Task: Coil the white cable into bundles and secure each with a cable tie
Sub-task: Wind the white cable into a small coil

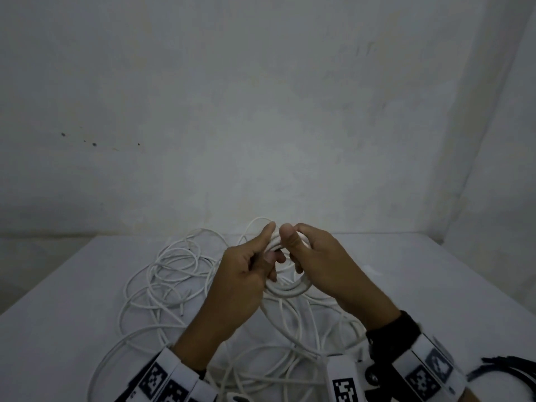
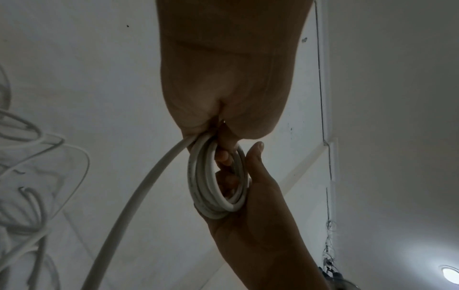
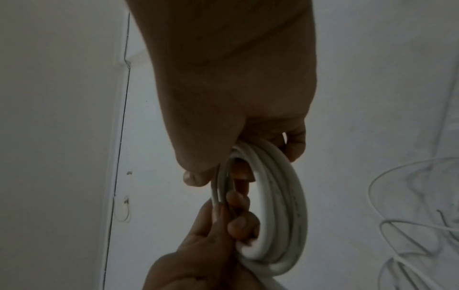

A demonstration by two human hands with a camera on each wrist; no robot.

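Note:
Both hands hold a small coil of white cable (image 1: 285, 290) above the table. My left hand (image 1: 246, 271) grips the coil's left side, thumb up along it. My right hand (image 1: 313, 256) grips the right side, thumb pressed on top. In the left wrist view the coil (image 2: 216, 188) hangs from the left hand's fingers, and a loose strand (image 2: 139, 194) runs down and away from it. The right wrist view shows the coil (image 3: 280, 212) with several turns, held by both hands. The rest of the white cable (image 1: 171, 274) lies in loose tangled loops on the table.
A white table (image 1: 435, 285) stands against a pale wall. Loose cable loops (image 1: 290, 358) spread under and in front of my hands. Black cable ties (image 1: 504, 369) lie at the table's near right edge by my right wrist.

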